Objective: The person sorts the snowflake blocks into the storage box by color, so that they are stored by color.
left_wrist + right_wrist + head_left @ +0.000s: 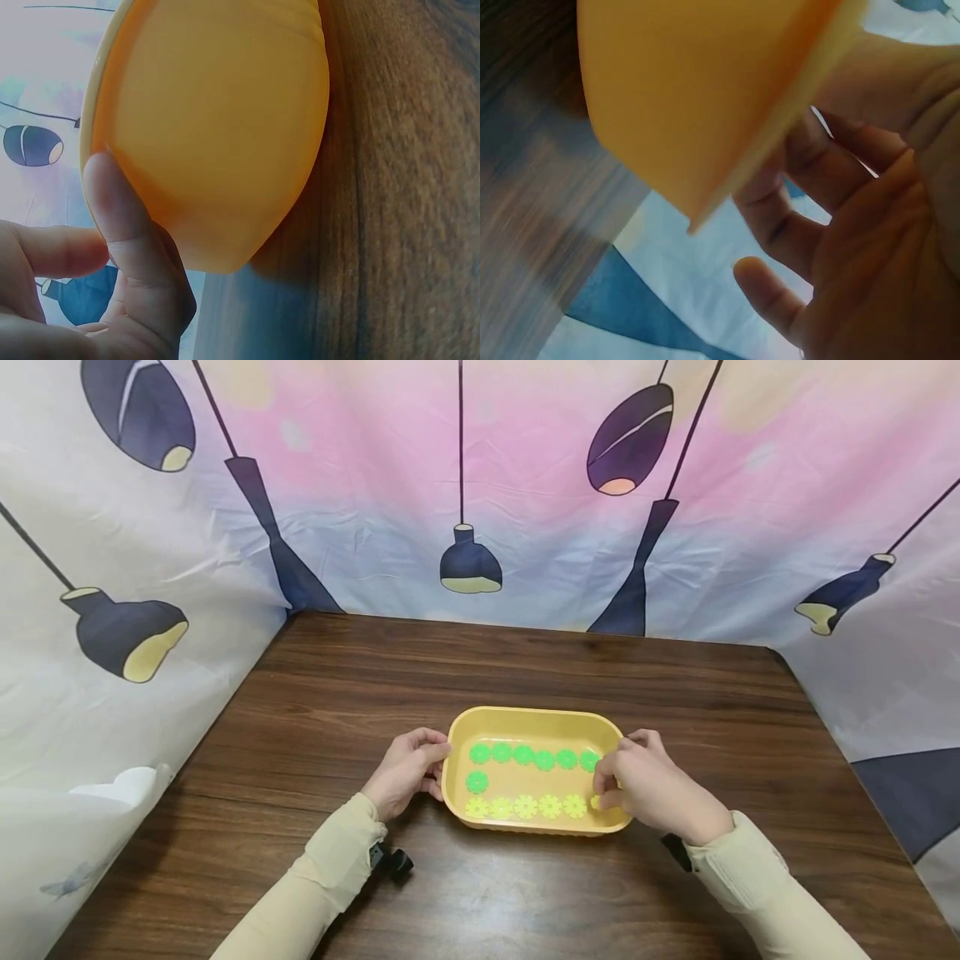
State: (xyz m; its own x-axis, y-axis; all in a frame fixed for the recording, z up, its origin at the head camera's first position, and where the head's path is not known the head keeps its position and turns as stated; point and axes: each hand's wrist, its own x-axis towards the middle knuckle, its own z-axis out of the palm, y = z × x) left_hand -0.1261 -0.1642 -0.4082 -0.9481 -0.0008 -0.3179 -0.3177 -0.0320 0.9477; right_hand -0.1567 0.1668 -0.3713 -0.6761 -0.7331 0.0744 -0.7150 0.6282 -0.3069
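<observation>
A yellow plastic tray [540,827] with rounded corners stands on the wooden table. My left hand [408,774] holds its left end; in the left wrist view the thumb [112,199] lies against the outer wall just below the rim. Along the tray's far side runs a row of green flower-shaped pieces [523,755], with a single green piece [477,782] in front at the left. Yellow flower-shaped pieces [550,807] line the near side. My right hand [660,785] reaches over the right end, its fingertips pinching the rightmost yellow piece [596,802], partly hidden by them.
The dark wooden table [375,668] extends around the tray on all sides. Behind it and at both sides hangs a cloth [390,552] printed with lamps. A small black device [397,864] is strapped at my left wrist.
</observation>
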